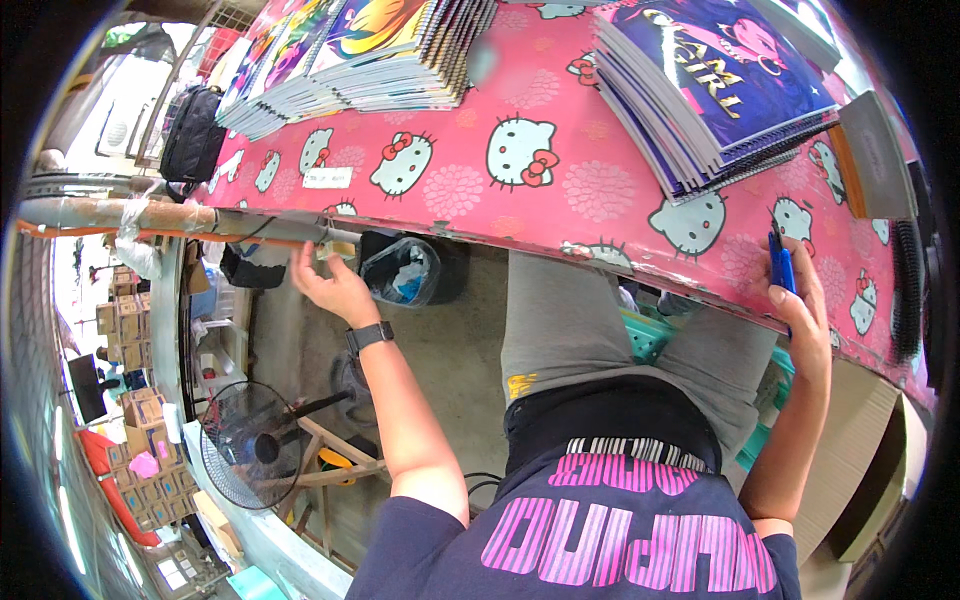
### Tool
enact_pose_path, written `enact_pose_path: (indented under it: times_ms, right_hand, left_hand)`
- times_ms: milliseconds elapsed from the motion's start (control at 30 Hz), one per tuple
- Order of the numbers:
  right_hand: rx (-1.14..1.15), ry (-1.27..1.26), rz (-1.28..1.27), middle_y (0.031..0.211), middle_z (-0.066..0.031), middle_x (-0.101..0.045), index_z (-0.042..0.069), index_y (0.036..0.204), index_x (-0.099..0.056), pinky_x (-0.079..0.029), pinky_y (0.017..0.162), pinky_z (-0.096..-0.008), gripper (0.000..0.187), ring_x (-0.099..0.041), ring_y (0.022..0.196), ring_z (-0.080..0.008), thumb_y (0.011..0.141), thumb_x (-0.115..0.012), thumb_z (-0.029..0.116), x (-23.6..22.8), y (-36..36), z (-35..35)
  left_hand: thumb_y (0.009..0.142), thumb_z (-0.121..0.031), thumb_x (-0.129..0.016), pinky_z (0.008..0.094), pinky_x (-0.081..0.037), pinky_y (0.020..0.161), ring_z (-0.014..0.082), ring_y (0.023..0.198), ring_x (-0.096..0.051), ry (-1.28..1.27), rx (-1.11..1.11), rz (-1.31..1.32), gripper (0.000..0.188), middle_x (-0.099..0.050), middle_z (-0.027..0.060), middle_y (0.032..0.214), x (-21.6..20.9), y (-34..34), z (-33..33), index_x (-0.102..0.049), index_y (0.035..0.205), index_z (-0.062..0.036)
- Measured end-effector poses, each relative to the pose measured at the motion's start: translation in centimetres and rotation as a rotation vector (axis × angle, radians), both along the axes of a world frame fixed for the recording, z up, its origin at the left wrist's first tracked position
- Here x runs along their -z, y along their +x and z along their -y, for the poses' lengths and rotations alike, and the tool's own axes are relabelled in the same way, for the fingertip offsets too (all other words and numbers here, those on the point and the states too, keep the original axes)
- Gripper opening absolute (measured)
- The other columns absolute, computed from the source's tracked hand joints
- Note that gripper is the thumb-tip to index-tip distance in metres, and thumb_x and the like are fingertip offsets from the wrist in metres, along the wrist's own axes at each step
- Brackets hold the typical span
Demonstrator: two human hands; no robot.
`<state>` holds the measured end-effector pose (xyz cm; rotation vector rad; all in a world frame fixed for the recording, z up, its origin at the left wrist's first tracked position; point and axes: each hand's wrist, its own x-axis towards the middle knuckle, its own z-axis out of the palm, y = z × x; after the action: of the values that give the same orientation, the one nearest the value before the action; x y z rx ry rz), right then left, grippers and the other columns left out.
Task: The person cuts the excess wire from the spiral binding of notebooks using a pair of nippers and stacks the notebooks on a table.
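My right hand is closed around a small blue-handled hand tool that looks like pliers or cutters, over the table's front edge at the right. Its dark tip points away from me. My left hand, with a dark watch on the wrist, is raised beyond the table's front edge at the left. Its fingers are apart and slightly curled beside a small beige block-like piece. Whether the fingertips touch that piece I cannot tell. Spiral-bound notebooks with a purple cover are stacked ahead of my right hand.
More spiral notebooks lie stacked at the far left of the pink cat-print table. A lined bin stands below the edge, near a black fan. Black spiral coils and a cardboard box are at the right.
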<state>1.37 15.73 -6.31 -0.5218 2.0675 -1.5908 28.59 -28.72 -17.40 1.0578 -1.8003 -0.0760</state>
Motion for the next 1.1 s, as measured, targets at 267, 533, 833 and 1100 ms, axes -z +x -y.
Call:
enact_pose_path:
  times_ms: [267,533,833,1100]
  right_hand:
    - [-0.181,0.049,-0.415,0.101,-0.0134,-0.055,-0.001,0.117,-0.053,-0.042,0.090,-0.0340,0.053,-0.055,0.100,-0.0253,0.076,-0.071,0.026,-0.5,0.4,2.0]
    - [0.013,-0.067,-0.692,0.102,-0.0149,-0.056,0.006,0.119,-0.057,-0.046,0.083,-0.0434,0.055,-0.057,0.093,-0.0351,0.069,-0.077,0.017,1.0,0.5,3.1]
    - [0.068,-0.033,-0.984,0.095,-0.0109,-0.061,0.002,0.112,-0.063,-0.050,0.074,-0.0344,0.042,-0.061,0.089,-0.0242,0.073,-0.075,0.012,0.9,-1.5,4.0]
    - [-0.154,-0.293,-0.073,0.084,-0.0054,-0.060,0.003,0.103,-0.063,-0.048,0.070,-0.0335,0.030,-0.059,0.080,-0.0186,0.080,-0.071,0.020,0.8,-1.4,3.8]
  left_hand:
    - [0.099,-0.032,-0.048,0.0369,-0.043,0.097,0.0210,0.121,-0.050,0.974,1.041,-0.560,0.047,-0.051,0.0129,0.134,-10.8,-16.5,-14.6,-0.042,0.135,-0.0029]
    - [0.090,-0.051,-0.056,0.0425,-0.047,0.090,0.0227,0.109,-0.057,1.433,1.212,-0.433,0.062,-0.057,0.0118,0.126,-11.7,-25.2,-19.7,-0.048,0.129,-0.0046]
    - [0.090,-0.043,-0.057,0.0301,-0.044,0.070,0.0131,0.082,-0.056,1.440,1.163,-0.385,0.044,-0.064,0.0049,0.102,-11.6,-25.8,-19.2,-0.057,0.115,-0.0063]
    - [0.090,-0.039,-0.059,0.0415,-0.050,0.087,0.0206,0.102,-0.061,1.474,1.216,-0.410,0.048,-0.063,0.0077,0.111,-11.5,-25.5,-19.2,-0.053,0.121,-0.0030]
